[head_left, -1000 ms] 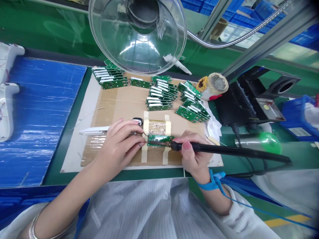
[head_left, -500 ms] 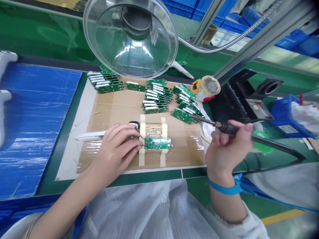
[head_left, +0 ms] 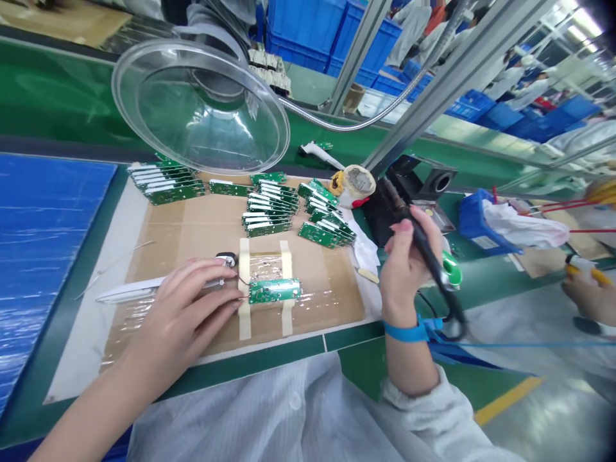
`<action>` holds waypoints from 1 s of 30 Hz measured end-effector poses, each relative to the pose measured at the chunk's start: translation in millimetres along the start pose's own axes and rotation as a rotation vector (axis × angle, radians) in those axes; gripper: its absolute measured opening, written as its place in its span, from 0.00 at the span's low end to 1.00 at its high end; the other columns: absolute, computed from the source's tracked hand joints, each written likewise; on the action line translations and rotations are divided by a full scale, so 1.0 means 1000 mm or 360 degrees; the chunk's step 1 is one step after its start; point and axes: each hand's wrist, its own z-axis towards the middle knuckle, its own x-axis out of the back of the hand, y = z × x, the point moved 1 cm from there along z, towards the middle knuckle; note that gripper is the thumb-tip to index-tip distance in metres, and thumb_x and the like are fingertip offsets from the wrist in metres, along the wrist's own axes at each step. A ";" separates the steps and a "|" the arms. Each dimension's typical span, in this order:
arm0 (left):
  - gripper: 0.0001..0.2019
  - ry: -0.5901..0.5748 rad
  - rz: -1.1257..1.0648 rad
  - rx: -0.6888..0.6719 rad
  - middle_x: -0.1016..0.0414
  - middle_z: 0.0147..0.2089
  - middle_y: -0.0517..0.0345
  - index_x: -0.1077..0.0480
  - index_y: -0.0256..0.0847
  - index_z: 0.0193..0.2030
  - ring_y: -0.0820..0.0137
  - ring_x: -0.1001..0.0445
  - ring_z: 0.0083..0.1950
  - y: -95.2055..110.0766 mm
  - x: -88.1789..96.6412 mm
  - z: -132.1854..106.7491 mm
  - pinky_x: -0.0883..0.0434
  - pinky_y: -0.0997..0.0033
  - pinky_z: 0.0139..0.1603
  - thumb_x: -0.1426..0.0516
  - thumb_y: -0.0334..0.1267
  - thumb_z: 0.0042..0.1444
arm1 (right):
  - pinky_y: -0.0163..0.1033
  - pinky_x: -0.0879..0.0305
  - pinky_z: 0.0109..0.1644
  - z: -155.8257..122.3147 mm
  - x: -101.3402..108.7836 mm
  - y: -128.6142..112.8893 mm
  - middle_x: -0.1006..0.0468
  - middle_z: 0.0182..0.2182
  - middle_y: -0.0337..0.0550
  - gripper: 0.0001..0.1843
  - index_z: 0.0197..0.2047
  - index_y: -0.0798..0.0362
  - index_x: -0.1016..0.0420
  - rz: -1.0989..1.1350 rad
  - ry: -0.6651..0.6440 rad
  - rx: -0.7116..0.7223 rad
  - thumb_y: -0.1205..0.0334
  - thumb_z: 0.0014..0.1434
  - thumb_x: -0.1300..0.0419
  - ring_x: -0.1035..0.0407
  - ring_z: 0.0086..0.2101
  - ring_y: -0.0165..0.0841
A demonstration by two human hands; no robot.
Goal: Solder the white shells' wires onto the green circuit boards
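My left hand (head_left: 192, 314) lies across a white, slim handheld device (head_left: 129, 290) with a black end (head_left: 227, 259). Its thumb and forefinger pinch a thin wire (head_left: 244, 297) at the left end of a green circuit board (head_left: 274, 290). That board lies flat between two strips of cream tape (head_left: 245, 327) on the brown cardboard. My right hand (head_left: 409, 263) is closed around a soldering iron (head_left: 423, 247), its tip pointing up and left, near a black box-like stand (head_left: 378, 221). Behind the board, more green circuit boards (head_left: 269, 208) lie in overlapping rows.
A clear round lens or shield (head_left: 202, 109) hangs over the back left. A cream roll (head_left: 360, 182), a green solder-like spool (head_left: 451, 269) and a blue bin (head_left: 476, 221) stand to the right. At far right is a co-worker's hand (head_left: 591, 292). Blue sheeting (head_left: 43, 256) covers the left.
My right hand has lifted and turned the soldering iron away from the boards, towards the black stand. My left hand stays by the board. The camera view has swung right and up.
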 end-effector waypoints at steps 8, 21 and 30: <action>0.06 -0.0019 0.0051 0.0160 0.20 0.58 0.50 0.25 0.44 0.48 0.55 0.23 0.68 0.007 -0.004 0.004 0.30 0.51 0.65 0.39 0.28 0.75 | 0.40 0.34 0.31 -0.021 -0.020 -0.027 0.20 0.31 0.36 0.16 0.47 0.46 0.12 0.0159 0.0133 0.0034 0.44 0.74 0.33 0.32 0.25 0.30; 0.06 -0.0058 0.0052 0.0308 0.16 0.57 0.52 0.28 0.45 0.47 0.59 0.24 0.69 0.017 -0.004 0.007 0.33 0.55 0.66 0.39 0.29 0.75 | 0.40 0.35 0.19 -0.080 -0.038 -0.069 0.17 0.24 0.36 0.09 0.42 0.45 0.15 0.0653 -0.0919 0.0288 0.58 0.74 0.37 0.32 0.18 0.31; 0.06 -0.0068 0.0061 0.0318 0.17 0.57 0.52 0.28 0.44 0.48 0.57 0.23 0.68 0.017 -0.003 0.007 0.32 0.53 0.66 0.38 0.29 0.74 | 0.41 0.36 0.20 -0.076 -0.032 -0.069 0.18 0.25 0.35 0.06 0.46 0.45 0.15 0.0605 -0.1069 0.0373 0.59 0.73 0.35 0.31 0.19 0.31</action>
